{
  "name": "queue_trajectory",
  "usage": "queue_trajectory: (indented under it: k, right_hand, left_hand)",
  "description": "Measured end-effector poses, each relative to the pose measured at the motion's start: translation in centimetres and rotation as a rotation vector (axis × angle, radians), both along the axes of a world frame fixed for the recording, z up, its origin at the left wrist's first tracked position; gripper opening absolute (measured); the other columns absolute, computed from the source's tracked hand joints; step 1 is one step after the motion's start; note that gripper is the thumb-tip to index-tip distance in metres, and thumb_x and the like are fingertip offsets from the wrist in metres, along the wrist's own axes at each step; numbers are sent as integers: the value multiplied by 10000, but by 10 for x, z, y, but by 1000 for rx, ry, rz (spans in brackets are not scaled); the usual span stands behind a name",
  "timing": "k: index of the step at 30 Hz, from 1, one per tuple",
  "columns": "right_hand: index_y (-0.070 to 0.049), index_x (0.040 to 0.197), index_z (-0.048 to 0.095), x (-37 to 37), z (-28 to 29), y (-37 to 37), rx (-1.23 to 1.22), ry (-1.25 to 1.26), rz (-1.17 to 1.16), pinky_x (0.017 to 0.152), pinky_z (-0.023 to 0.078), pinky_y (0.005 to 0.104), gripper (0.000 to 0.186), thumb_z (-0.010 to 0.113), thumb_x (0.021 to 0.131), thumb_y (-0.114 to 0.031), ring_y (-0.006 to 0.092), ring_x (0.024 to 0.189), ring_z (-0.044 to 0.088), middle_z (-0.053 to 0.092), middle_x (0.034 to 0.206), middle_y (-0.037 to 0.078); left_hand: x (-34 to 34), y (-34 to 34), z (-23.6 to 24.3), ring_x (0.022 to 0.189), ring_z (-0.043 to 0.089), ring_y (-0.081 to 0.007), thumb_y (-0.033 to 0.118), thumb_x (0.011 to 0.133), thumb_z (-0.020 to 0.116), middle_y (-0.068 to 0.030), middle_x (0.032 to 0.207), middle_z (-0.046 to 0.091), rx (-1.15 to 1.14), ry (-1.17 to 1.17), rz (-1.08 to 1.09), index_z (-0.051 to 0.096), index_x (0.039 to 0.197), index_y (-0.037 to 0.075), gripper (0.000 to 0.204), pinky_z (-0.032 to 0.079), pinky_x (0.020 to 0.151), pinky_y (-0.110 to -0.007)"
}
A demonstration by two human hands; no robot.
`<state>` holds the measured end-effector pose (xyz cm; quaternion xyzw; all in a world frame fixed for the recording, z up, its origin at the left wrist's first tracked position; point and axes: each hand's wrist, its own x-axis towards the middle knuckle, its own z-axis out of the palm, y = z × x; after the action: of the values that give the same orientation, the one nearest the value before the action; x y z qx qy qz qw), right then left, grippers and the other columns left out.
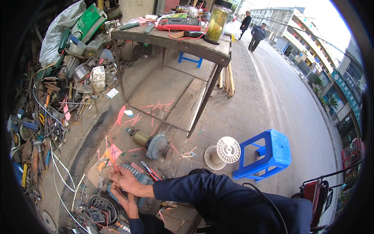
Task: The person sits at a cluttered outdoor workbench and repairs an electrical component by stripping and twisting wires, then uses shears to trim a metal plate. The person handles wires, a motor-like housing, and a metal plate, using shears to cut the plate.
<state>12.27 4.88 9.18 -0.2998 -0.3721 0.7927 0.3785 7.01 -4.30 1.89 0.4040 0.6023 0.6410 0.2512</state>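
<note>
My right hand (130, 182), reaching in from the right in a dark blue sleeve, has its fingers closed near a thin reddish strip (116, 167); the grip itself is too small to make out. Just below it, my left hand (126, 202) is bent with its fingertips close to the right hand's, and what it pinches is hidden. Beneath and beside both hands lies a blue-grey ribbed motor housing (146, 180). A pink piece of paper or card (113, 151) rests beyond the fingers. A red-handled tool (152, 171) lies beside the housing.
Farther ahead lies a motor part with a grey end cover (157, 146). A white spool (222, 153) and blue stool (269, 154) stand to the right. A metal-legged table (171, 41) carries tools and a jar. Scrap (50, 97) heaps up left. Two people are on the street.
</note>
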Motion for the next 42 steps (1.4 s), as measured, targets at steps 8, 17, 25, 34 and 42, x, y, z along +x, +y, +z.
queue_trajectory:
  k: [8, 17, 25, 34, 42]
  right_hand:
    - [-86, 685, 487, -3, 24, -28, 84, -84, -82, 591, 351, 283, 365, 698, 973, -163, 41, 657, 378, 427, 679, -82]
    - [-67, 651, 409, 34, 87, -41, 502, 165, 79, 554, 299, 308, 429, 682, 971, -153, 42, 635, 334, 333, 635, -60]
    - [-138, 678, 399, 147, 207, -3, 542, 763, -197, 568, 356, 359, 403, 498, 1054, -241, 113, 555, 369, 424, 613, -19]
    - [-107, 818, 589, 79, 5, 83, -18, -463, 163, 518, 352, 260, 218, 591, 1022, -185, 83, 566, 422, 459, 654, -47]
    - [-82, 1386, 570, 58, -13, 5, 1136, -488, 673, 795, 490, 342, 460, 658, 934, -58, 195, 943, 551, 574, 1120, 89]
  left_hand:
    - [-7, 34, -8, 909, 568, -148, 49, 955, 622, -48, 996, 576, 18, 26, 116, 582, 1096, -4, 157, 477, 838, -321]
    - [-6, 33, -8, 707, 545, -115, -2, 946, 620, -2, 803, 557, 40, -32, 108, 613, 890, 20, 61, 457, 641, -281]
    - [-9, 32, -10, 705, 593, -133, -44, 986, 579, -26, 786, 610, -24, -10, 82, 661, 891, 18, 139, 503, 633, -301]
    - [8, -2, 54, 630, 631, -282, 101, 977, 690, -129, 735, 626, -90, 160, -108, 661, 906, 50, 92, 495, 594, -359]
    - [33, -21, 175, 845, 696, -337, 173, 882, 755, -149, 880, 687, 198, 339, -439, 647, 1124, 37, 299, 520, 767, -475]
